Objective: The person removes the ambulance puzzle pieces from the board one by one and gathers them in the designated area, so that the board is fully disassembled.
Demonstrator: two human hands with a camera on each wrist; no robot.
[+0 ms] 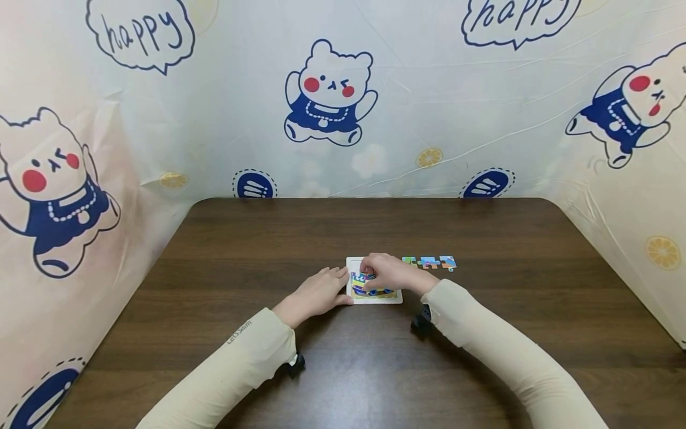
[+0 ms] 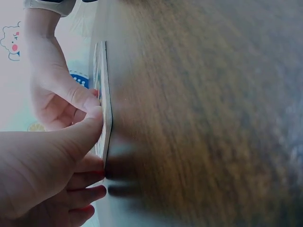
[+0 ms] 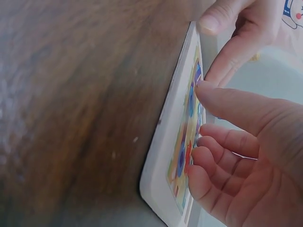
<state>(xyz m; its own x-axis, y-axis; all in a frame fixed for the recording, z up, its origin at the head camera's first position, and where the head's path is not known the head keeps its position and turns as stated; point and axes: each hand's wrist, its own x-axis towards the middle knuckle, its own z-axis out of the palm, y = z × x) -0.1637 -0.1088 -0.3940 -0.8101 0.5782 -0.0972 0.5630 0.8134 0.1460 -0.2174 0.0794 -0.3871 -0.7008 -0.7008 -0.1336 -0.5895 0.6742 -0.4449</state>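
A small white-framed jigsaw puzzle (image 1: 378,301) with a colourful vehicle picture lies flat on the table. My left hand (image 1: 320,291) rests at its left edge, the thumb at the near corner and the fingers along the side. In the left wrist view the left thumb (image 2: 90,127) touches the board's rim. Bent over the picture, my right hand (image 1: 391,273) has its thumb and fingertips down on the puzzle surface, spread apart. The right wrist view shows the right fingers (image 3: 208,165) curved against the picture; I cannot tell whether they pinch a piece.
Three loose jigsaw pieces (image 1: 429,262) lie in a row to the right of the board, the leftmost partly behind the right hand. The dark wooden table (image 1: 257,238) has rounded far corners. Behind it hangs a cloth (image 1: 407,119) printed with cartoon bears.
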